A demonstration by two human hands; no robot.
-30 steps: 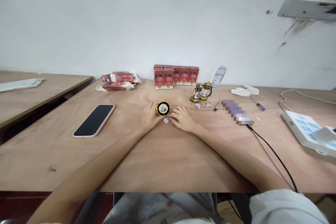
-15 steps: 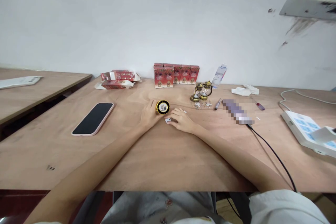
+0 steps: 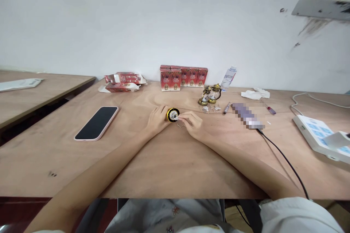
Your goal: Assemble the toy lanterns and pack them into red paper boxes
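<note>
My left hand grips a small round gold-rimmed black lantern base, tilted so its underside faces me. My right hand is pinched on a small white part with a thin wire and holds it against the base. Both forearms rest on the wooden table. Two small gold lanterns stand just beyond my right hand, with tiny clear parts in front of them.
A phone with a pink case lies at left. Red boxes line the wall, opened ones to their left. A water bottle, pen, small screwdriver, tissue, black cable and white power strip sit at right.
My right hand lifted the small white part off the table and brought it up to the base. My left hand tilted the base slightly toward the right.
</note>
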